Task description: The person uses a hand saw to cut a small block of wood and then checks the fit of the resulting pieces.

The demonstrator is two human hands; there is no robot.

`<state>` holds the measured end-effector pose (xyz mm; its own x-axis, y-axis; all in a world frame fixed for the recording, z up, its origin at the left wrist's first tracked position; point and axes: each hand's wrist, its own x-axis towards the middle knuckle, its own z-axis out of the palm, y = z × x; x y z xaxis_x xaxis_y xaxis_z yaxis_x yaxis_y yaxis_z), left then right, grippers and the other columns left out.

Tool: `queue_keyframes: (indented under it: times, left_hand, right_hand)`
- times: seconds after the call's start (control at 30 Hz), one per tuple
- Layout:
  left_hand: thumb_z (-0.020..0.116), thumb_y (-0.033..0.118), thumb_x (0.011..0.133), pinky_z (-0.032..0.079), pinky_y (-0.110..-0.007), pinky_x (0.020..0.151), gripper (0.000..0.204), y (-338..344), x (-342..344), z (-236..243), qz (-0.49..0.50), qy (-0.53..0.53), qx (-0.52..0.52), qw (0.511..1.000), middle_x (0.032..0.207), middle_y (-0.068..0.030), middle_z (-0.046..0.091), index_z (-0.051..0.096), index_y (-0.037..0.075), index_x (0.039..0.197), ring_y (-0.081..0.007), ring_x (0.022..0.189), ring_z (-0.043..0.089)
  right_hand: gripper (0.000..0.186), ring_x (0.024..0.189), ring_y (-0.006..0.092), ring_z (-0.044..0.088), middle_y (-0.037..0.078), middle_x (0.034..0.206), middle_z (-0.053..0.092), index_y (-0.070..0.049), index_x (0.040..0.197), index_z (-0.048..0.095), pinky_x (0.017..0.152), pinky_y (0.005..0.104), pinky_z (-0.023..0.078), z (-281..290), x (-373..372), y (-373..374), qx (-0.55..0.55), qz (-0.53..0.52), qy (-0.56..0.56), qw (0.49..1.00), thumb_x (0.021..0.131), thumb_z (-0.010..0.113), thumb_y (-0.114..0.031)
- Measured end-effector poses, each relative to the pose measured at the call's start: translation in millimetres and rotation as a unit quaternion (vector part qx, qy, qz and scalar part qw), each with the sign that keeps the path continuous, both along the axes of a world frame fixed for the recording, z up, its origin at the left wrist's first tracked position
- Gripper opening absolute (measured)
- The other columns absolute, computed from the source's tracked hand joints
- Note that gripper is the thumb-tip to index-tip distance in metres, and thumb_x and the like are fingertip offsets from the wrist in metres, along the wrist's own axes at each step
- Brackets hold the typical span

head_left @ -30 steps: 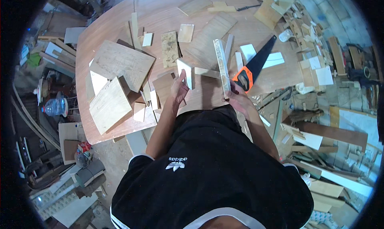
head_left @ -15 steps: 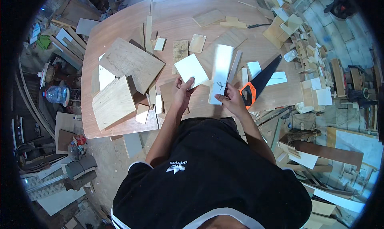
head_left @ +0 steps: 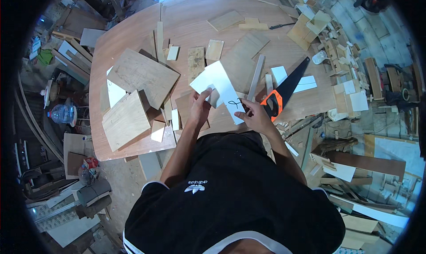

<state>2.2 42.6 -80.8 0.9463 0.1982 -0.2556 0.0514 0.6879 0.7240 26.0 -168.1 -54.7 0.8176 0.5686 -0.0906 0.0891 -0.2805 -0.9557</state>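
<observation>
My left hand grips a small square white board with the thumb on its face, just above the table's near edge. My right hand holds the lower end of a longer white board, which has a black marker squiggle. The two boards meet at an angle, the long one's upper part against the square one. Right of my right hand lies a handsaw with an orange handle and black blade. A pale narrow batten and white offcuts are beside it.
Large plywood pieces cover the left of the wooden table. Small offcuts lie toward its back, more wood is heaped at the right. A water jug stands off the left side, and boards are scattered on the floor around.
The long board, upright beside the square one a second ago, has turned face up and tilted leftward against the square board. My hands have moved closer together.
</observation>
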Motion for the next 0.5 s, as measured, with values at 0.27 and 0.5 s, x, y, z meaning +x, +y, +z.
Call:
queue_keyframes:
  times: [0.27, 0.5]
  left_hand:
    - [0.062, 0.022, 0.086, 0.049, -0.033, 0.078, 0.040, -2.5, -0.3, 14.7, -0.013, 0.016, 0.027, 0.999, 0.111, -0.0084, 0.056, 0.046, 0.002, 0.118, -0.0170, 0.099, 0.057]
    - [0.036, 0.052, 0.092, 0.043, -0.035, 0.080, 0.058, 1.7, 0.0, 21.0, -0.055, -0.022, -0.170, 0.984, 0.104, -0.0083, 0.058, 0.045, 0.003, 0.122, -0.0203, 0.092, 0.057]
  right_hand:
    - [0.048, 0.065, 0.0117, 0.051, 0.012, 0.090, 0.064, -0.004, 0.124, 0.053, 0.060, 0.0270, 0.043, 22.3, -1.6, -2.7, -0.039, 0.007, 0.017, 0.999, 0.081, 0.068, -0.020]
    - [0.047, 0.064, 0.0093, 0.049, 0.008, 0.089, 0.064, -0.002, 0.123, 0.053, 0.058, 0.0255, 0.041, -9.0, 1.3, -8.7, 0.005, 0.011, 0.018, 1.000, 0.085, 0.064, -0.026]
